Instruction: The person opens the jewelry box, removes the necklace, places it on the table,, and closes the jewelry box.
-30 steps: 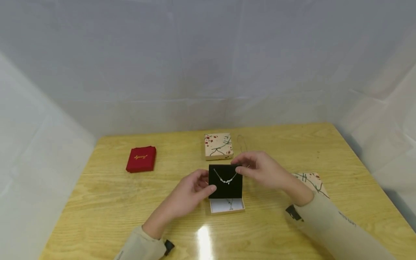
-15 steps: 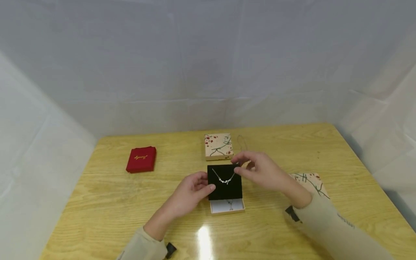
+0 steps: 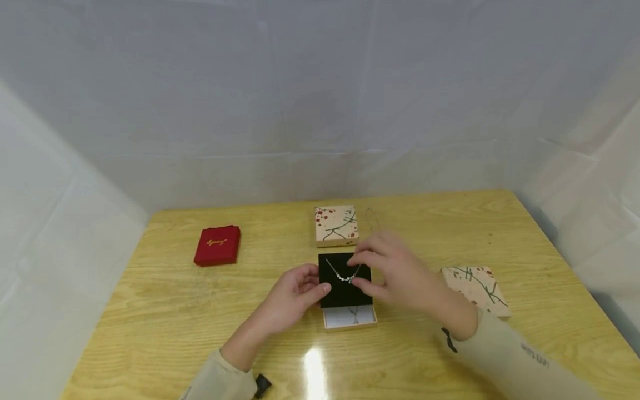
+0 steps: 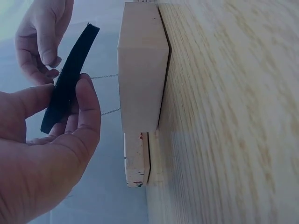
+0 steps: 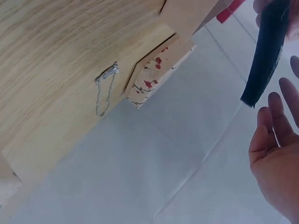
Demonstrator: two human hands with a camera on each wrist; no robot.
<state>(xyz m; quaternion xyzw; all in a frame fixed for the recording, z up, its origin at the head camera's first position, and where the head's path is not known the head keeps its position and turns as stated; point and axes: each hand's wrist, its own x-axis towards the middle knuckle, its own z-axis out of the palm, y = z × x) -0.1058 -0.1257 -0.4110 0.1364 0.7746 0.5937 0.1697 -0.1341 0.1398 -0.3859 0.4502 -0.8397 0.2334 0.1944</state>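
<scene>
A black necklace display card [image 3: 340, 294] is held up above a small open box [image 3: 350, 325], with a silver necklace [image 3: 342, 276] across its face. My left hand [image 3: 290, 300] pinches the card at its left edge, thumb in front and fingers behind. Over the card's right side is my right hand [image 3: 395, 272], thumb and index finger apart near the necklace's pendant; whether they touch it is hard to tell. In the left wrist view, thin chain strands run from behind the card [image 4: 65, 88] toward the box [image 4: 142, 70].
Behind the card lies a flower-patterned box [image 3: 336, 225], with another silver chain [image 3: 372, 218] beside it. A patterned lid [image 3: 477, 289] is on the right, partly behind my right arm. A red box [image 3: 217, 244] sits at the left on the wooden table [image 3: 200, 311].
My right hand has left the card's upper right corner and moved down and left over its face. The card has tipped back slightly in my left hand, which stays nearly in place.
</scene>
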